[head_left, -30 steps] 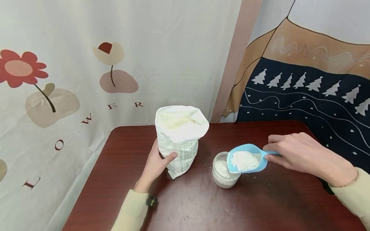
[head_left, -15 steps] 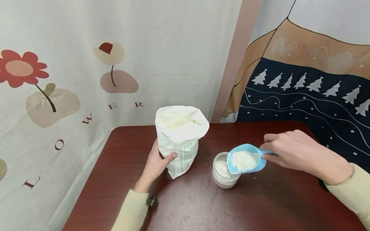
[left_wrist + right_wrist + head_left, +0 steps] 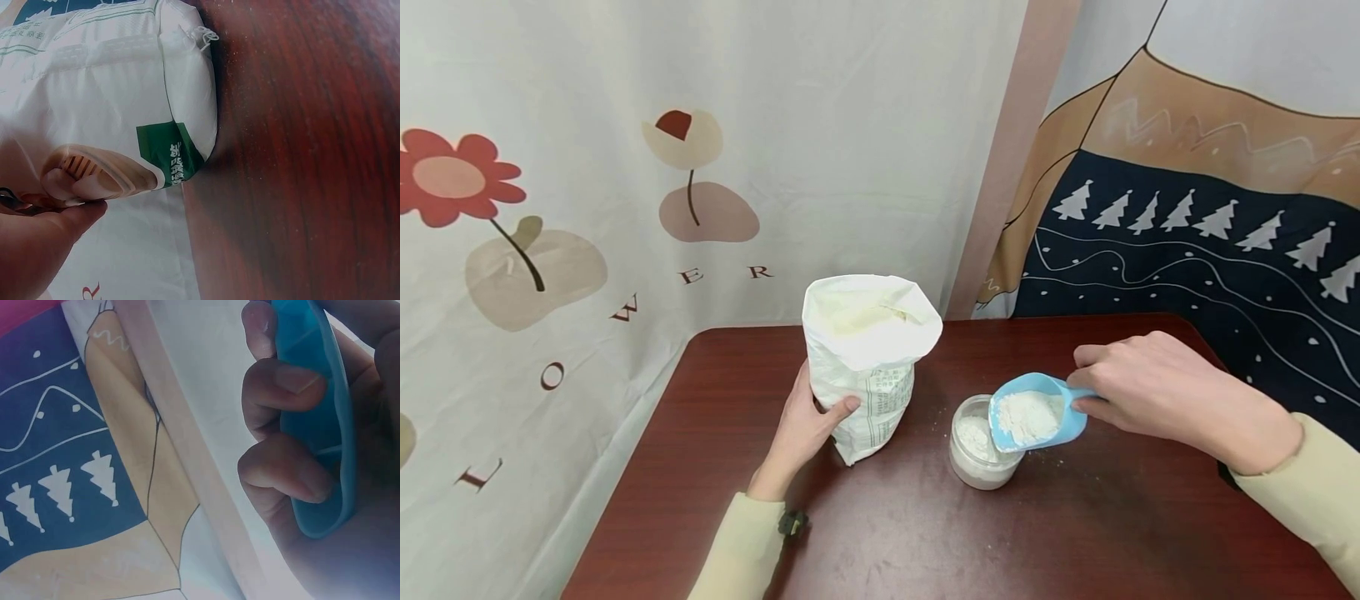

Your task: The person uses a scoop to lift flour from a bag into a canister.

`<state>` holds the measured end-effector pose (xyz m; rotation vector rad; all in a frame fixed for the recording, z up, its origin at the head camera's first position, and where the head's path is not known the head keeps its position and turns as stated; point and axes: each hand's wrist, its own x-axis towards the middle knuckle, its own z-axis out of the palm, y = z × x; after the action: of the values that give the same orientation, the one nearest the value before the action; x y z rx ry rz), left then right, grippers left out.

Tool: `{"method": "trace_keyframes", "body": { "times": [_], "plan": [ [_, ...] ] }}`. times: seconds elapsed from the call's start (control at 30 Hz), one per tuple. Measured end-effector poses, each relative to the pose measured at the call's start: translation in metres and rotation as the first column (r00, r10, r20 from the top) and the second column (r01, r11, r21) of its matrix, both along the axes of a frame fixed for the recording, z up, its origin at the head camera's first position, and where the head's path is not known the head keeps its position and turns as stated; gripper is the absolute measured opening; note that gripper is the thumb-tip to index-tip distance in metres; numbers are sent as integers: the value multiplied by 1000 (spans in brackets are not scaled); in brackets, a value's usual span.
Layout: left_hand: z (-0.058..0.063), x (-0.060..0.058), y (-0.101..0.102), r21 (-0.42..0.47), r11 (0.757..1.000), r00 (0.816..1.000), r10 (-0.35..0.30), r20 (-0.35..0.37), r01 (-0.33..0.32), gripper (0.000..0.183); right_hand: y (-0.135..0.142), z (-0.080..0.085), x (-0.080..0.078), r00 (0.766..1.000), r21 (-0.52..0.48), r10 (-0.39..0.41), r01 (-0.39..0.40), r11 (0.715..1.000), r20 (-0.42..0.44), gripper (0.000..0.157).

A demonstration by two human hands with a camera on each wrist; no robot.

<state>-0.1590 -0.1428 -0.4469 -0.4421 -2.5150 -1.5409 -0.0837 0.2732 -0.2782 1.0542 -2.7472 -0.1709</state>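
Observation:
A white flour bag (image 3: 883, 392) with green print stands upright on the table, its top folded outward and pale inside. My left hand (image 3: 801, 425) grips its lower left side, the thumb lying across the front. In the left wrist view, a picture and a green patch show on the bag (image 3: 112, 100) near the fingers. My right hand (image 3: 1157, 396) holds a light blue scoop (image 3: 1060, 429) by its handle, fingers curled round the handle in the right wrist view. White powder (image 3: 1030, 417) fills the scoop, whose front lip overhangs a clear jar (image 3: 981, 475) containing more powder.
The dark red-brown table (image 3: 880, 533) carries specks of powder around the jar. Behind it hangs a pale curtain (image 3: 865, 150) printed with flowers and letters. To the right is a navy cloth (image 3: 1150, 267) with white trees.
My right hand has moved left and slightly up, tilting the scoop a little more, while its lip stays over the jar. The left hand and the bag hold still.

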Motion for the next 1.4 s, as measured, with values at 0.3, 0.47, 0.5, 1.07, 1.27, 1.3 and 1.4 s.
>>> {"method": "trace_keyframes", "body": {
  "times": [0.3,0.47,0.5,1.07,1.27,1.3,1.4],
  "plan": [
    [-1,0,0,2,1000,1000,-2,-2,2,102,-9,5,-2,999,48,16,-14,999,-31,18],
    [1,1,0,3,1000,1000,-1,0,1,102,-16,7,-2,999,67,-3,5,998,-32,16],
    [1,1,0,2,1000,1000,0,0,0,102,-17,7,-2,999,73,-6,8,997,-34,15],
    [1,1,1,5,1000,1000,0,-1,0,99,-37,7,3,985,164,74,-48,985,-158,24],
    [1,1,1,8,1000,1000,-2,-6,2,99,-39,7,6,980,167,83,-53,985,-182,25],
    [1,2,1,6,1000,1000,0,-5,0,100,-40,7,7,979,167,85,-54,984,-187,26],
    [2,2,0,2,1000,1000,4,-1,-4,100,-40,6,8,975,173,90,-54,983,-204,27]
  ]
}}
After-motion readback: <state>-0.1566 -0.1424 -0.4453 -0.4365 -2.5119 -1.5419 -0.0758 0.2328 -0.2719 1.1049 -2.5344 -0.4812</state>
